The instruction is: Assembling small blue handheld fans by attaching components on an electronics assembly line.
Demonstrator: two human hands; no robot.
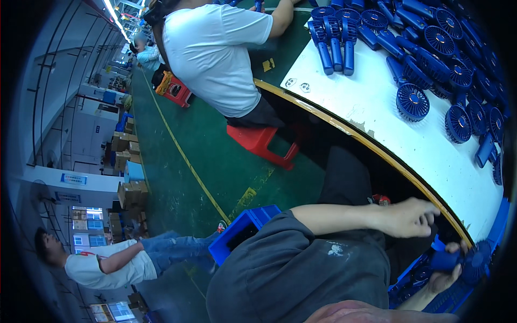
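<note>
My left hand (410,217) hovers by the table's near edge, its fingers loosely bent and apart, with nothing seen in them. To its lower right, my right hand (446,275) is closed around a dark blue handheld fan (446,260). The round caged head of that fan points toward the right rim of the picture. On the white tabletop (344,97) beyond my hands lies a large heap of the same blue handheld fans (431,59). Three of them (334,43) lie side by side, apart from the heap.
Below my right hand stands a blue crate (401,282) with more fans. A person in a white shirt (210,51) sits on a red stool (258,144) at the table. Another person (113,261) stands at the left. A blue bin (237,234) is behind me; cardboard boxes (129,194) line the floor.
</note>
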